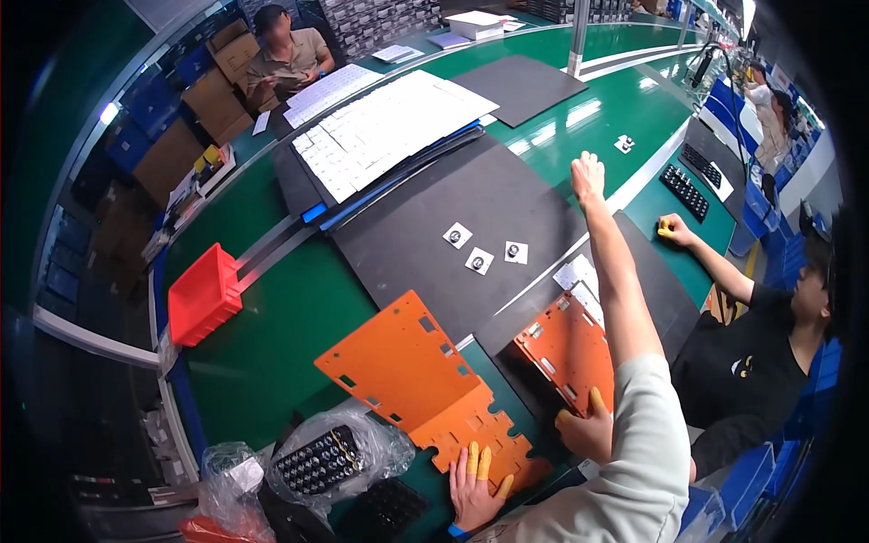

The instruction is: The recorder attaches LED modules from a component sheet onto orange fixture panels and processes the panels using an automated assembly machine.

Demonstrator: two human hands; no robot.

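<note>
1. Orange panel (pixel 394 357): on the green bench (pixel 258 380), landmark for the rest.
2. Left hand (pixel 472 496): open, spread flat on panel's near end (yellow covers (pixel 483 465) on three fingers).
3. Right hand (pixel 588 177): well beyond panel, to its right; fingers bunched, can't tell if gripping. Nearest: small white square (pixel 625 144).
4. Three white cards (pixel 480 268), black round parts on them: beyond panel.
5. Bagged black tray (pixel 319 460): left of panel.
</note>
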